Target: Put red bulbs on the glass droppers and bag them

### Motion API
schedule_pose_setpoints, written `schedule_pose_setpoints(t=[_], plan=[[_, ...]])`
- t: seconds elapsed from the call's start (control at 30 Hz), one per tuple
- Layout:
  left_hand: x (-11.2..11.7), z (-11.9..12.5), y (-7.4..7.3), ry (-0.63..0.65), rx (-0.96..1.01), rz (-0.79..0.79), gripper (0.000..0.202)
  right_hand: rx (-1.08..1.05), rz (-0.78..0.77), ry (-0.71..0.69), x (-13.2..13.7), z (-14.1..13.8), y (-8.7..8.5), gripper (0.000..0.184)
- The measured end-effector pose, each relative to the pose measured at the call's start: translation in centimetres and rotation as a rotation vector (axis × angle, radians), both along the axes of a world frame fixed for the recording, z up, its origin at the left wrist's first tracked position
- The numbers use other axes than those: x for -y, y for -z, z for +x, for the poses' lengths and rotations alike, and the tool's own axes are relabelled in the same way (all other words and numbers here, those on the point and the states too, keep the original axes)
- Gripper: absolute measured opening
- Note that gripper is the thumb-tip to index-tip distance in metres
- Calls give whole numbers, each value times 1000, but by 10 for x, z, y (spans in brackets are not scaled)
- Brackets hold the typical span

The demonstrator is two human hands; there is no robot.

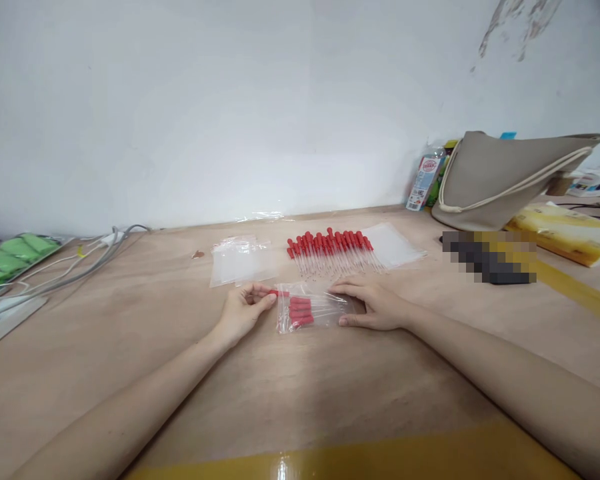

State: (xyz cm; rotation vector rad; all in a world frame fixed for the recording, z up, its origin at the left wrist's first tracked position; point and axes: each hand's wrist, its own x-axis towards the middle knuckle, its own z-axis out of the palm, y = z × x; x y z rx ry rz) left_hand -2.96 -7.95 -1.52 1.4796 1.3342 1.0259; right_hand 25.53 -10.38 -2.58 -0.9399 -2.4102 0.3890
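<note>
A small clear plastic bag [314, 311] lies on the wooden table [300, 387], with several red-capped glass droppers inside. My left hand [244, 309] pinches the red bulb of one dropper [279, 293] at the bag's left opening. My right hand [371, 303] lies closed over the bag's right end and holds it down. Just behind the bag, a row of several loose red-capped droppers [333, 252] is spread on the table.
A stack of empty clear bags [241, 261] lies at the back left, another clear bag [396, 244] at the back right. A grey tote bag [500, 179], a yellow packet [565, 233], cables [80, 261] and green packets [15, 255] sit along the wall.
</note>
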Motion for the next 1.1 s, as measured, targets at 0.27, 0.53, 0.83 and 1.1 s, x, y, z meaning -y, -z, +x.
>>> schedule_pose_setpoints(t=[0.27, 0.53, 0.83, 1.1], plan=[[-1, 10, 1, -10, 74, 13, 37, 11, -13, 17, 0, 0, 2, 58], [0, 12, -4, 39, -118, 28, 40, -6, 3, -5, -1, 0, 3, 57], [-1, 20, 1, 38, -147, 132, 31, -13, 11, -9, -1, 0, 2, 57], [15, 20, 2, -24, 6, 105, 32, 3, 32, 6, 1, -1, 3, 57]])
